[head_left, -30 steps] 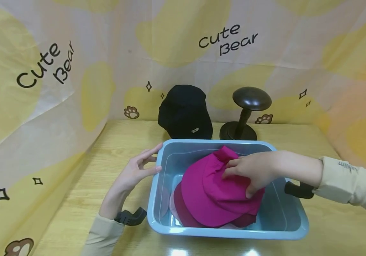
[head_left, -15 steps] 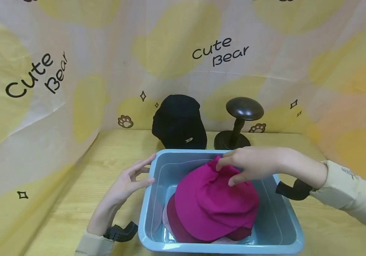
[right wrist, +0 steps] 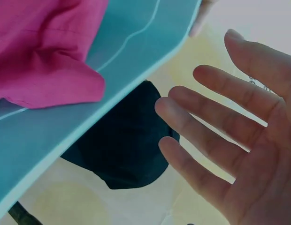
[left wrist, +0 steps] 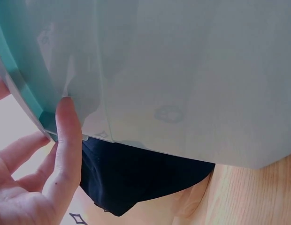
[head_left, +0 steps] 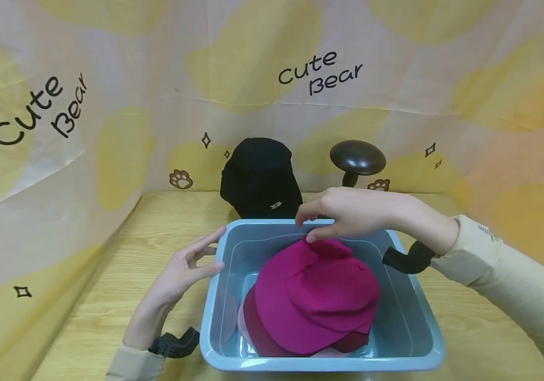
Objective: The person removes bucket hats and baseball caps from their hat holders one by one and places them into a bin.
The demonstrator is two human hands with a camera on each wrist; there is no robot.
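In the head view, my right hand (head_left: 348,214) hovers over the back rim of a blue plastic basin (head_left: 319,364). Its fingers spread apart with nothing in them, as the right wrist view shows. Below it a magenta cap (head_left: 319,296) lies in the basin, brim toward the front left. A dark red cap (head_left: 257,330) and a pale pink piece (head_left: 244,323) show from underneath, mostly covered. My left hand (head_left: 181,272) is at the basin's left rim, fingers extended; in the left wrist view one finger (left wrist: 68,140) lies against the outer wall.
Behind the basin a black cap (head_left: 260,174) with a small pale emblem sits raised, its support largely hidden. To its right stands a dark hat stand (head_left: 357,157), its lower part blocked by my right arm. A patterned cloth (head_left: 234,69) hangs behind the wooden table (head_left: 96,317).
My right hand has come off the magenta cap's crown and moved up and left to the back rim. The cap lies as before. My left hand stays by the rim; the head view has shifted.
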